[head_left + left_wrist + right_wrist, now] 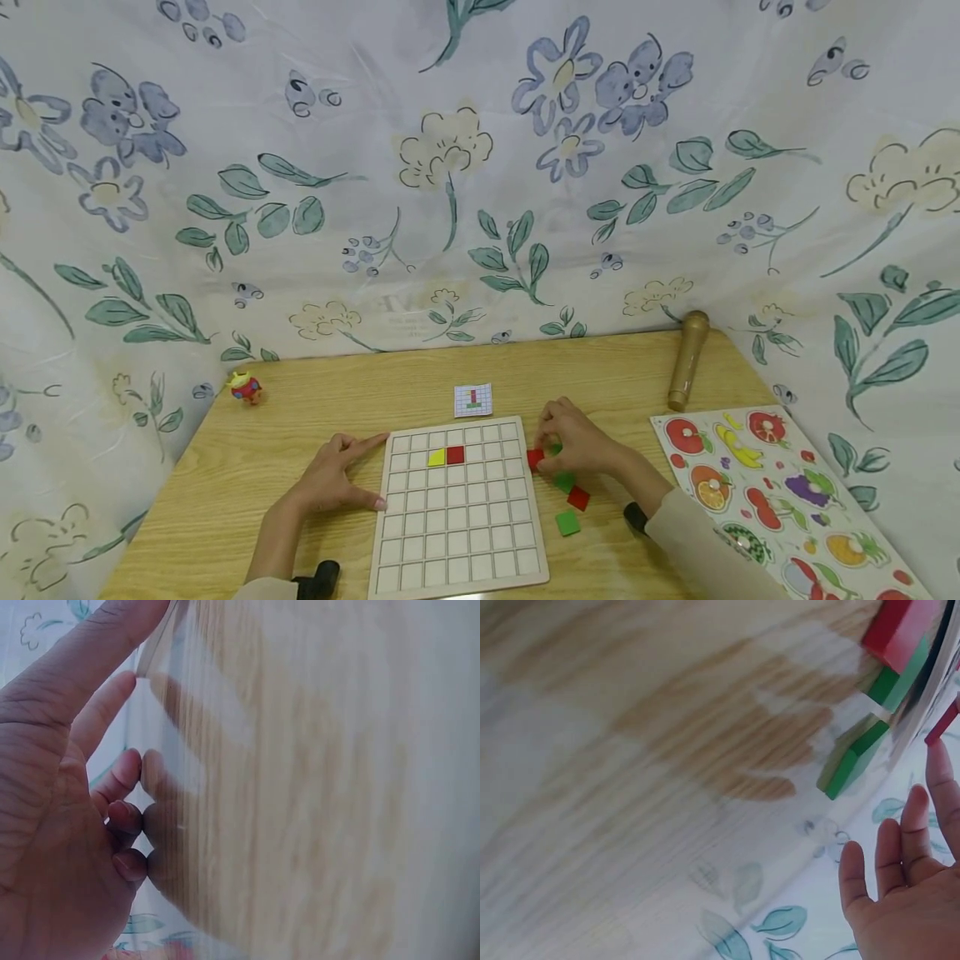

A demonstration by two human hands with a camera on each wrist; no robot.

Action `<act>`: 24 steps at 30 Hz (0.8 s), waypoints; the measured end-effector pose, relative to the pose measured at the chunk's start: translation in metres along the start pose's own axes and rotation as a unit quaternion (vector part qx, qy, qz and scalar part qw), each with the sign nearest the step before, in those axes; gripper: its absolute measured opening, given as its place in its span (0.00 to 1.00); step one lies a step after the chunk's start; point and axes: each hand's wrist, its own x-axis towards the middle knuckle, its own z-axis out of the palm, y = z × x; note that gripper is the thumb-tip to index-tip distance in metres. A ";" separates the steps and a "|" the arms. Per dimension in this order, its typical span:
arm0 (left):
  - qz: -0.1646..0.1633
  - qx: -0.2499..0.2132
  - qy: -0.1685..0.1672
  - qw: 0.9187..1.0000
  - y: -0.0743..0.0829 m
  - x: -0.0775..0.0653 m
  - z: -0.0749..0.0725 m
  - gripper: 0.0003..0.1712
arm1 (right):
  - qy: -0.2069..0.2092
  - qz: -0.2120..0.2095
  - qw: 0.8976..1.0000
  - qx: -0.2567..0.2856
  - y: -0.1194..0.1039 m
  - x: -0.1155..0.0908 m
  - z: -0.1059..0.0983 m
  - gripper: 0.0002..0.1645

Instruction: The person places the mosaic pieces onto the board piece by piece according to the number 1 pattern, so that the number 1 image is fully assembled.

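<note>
Head view, pale gridded board (459, 521), left hand (332, 477) splayed, right hand (576, 442) pinching flat red tile (534, 460)

Spotted in the lower half: two hands (330, 479), one gridded board (477, 517), one yellow tile (437, 457), three red tiles (455, 455), at least two green tiles (567, 523), one card (473, 411), one toy (246, 388), one mic-shaped thing (687, 361), one fruit board (780, 468).

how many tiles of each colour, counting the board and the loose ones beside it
Yellow tile: 1, on the board
Red tiles: 3, one on the board, two at its right side
Green tiles: 3, all at the board's right side, one partly hidden
Total: 7
</note>
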 end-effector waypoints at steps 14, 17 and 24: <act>0.004 -0.003 0.001 1.000 0.001 -0.001 -0.001 0.59 | 0.007 -0.012 1.000 0.002 -0.011 0.013 0.010 0.10; 0.003 -0.002 0.001 1.000 0.000 -0.001 -0.001 0.59 | 0.008 -0.011 1.000 -0.005 -0.015 0.016 0.010 0.10; 0.004 0.003 0.004 1.000 -0.001 -0.001 0.000 0.59 | 0.007 -0.026 1.000 -0.004 -0.027 0.023 0.012 0.11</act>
